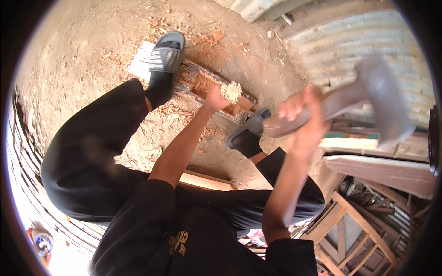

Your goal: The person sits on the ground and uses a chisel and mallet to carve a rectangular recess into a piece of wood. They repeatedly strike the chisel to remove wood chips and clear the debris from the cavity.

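My left hand (215,98) is closed round an upright chisel, whose frayed, pale handle top (231,92) sticks out above the fist; its blade is hidden. Beneath it lies a wooden beam (186,76) with long recesses cut into its top. On the right, my right hand (306,112) grips the wooden handle of an axe (343,99), raised well above the beam. Motion blurs the wide, dark head, which flares toward its lower end. My sandalled left foot (165,60) rests against the beam's far left end, and my right foot (246,133) is by its near right end.
Wood chips (212,41) litter the dirt floor around the beam. Corrugated metal sheeting (359,46) stands at the far right. Planks (382,172) and a wooden frame (352,230) are stacked on my right. A pale board (207,180) lies in front of my lap.
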`<state>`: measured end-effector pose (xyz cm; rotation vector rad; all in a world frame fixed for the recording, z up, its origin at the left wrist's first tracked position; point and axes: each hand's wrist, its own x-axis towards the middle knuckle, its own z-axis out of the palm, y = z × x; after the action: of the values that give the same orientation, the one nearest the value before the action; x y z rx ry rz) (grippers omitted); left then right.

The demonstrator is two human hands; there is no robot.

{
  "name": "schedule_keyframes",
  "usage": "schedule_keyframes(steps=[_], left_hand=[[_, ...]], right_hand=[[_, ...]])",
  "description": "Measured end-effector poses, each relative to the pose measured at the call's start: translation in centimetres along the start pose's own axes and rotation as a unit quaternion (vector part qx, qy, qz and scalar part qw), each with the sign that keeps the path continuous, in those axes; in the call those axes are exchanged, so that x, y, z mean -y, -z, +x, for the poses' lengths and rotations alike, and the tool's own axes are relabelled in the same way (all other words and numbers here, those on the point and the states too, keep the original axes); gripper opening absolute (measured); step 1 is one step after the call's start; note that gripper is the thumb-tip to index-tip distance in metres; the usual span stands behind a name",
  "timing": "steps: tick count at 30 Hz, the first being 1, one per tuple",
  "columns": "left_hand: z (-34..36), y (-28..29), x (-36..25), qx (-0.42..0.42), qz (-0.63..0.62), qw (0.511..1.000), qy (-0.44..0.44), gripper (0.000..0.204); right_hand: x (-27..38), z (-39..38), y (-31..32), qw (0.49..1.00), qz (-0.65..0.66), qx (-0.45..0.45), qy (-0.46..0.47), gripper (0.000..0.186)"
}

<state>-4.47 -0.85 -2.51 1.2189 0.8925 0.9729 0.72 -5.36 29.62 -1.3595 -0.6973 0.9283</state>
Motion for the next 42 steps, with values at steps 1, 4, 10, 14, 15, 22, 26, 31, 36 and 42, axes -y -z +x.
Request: schedule_keyframes(steps=[1,4,10,14,15,22,26,31,36,42], left_hand=[[-0.1,-0.3,-0.6,0.004,-0.012,1.000,-0.002,0.029],[0.3,0.2,0.3,-0.008,0.126,0.992,0.007,0.037],[-1.1,0.5,0.3,0.016,0.103,0.995,0.012,0.041],[-1.7,-0.2,-1.5,-0.043,0.080,0.995,-0.032,0.047],[-1.9,0.1,-1.1,-0.046,0.086,0.995,-0.018,0.048],[-2.4,-1.0,-0.3,-0.082,0.107,0.989,-0.065,0.045],[-3.2,-0.4,0.7,-0.094,0.097,0.988,-0.081,0.041],[-3.3,-0.4,-0.6,-0.086,0.114,0.988,-0.066,0.042],[-3.2,-0.6,0.2,-0.104,0.064,0.989,-0.082,0.046],[-2.6,-1.1,-0.9,-0.083,0.113,0.988,-0.071,0.052]], right_hand=[[-3.4,-0.8,1.1,0.999,-0.010,-0.013,0.037,0.022],[-13.6,-5.2,5.4,0.959,-0.212,0.064,-0.179,0.019],[-8.8,-5.1,4.2,0.932,0.002,0.046,-0.360,0.018],[-0.6,-2.2,4.3,0.992,0.012,0.019,-0.127,0.017],[1.4,-1.9,3.2,0.996,0.042,0.015,-0.080,0.018],[-14.0,-4.8,7.1,0.975,-0.190,0.028,-0.114,0.013],[-13.4,-4.3,6.6,0.937,-0.181,0.121,-0.273,0.015],[-3.1,-3.1,5.0,0.991,-0.052,0.054,-0.108,0.009],[0.3,-1.3,3.3,0.987,0.056,0.118,0.090,0.013],[-16.4,-7.3,9.3,0.921,-0.204,0.081,-0.322,0.014]])
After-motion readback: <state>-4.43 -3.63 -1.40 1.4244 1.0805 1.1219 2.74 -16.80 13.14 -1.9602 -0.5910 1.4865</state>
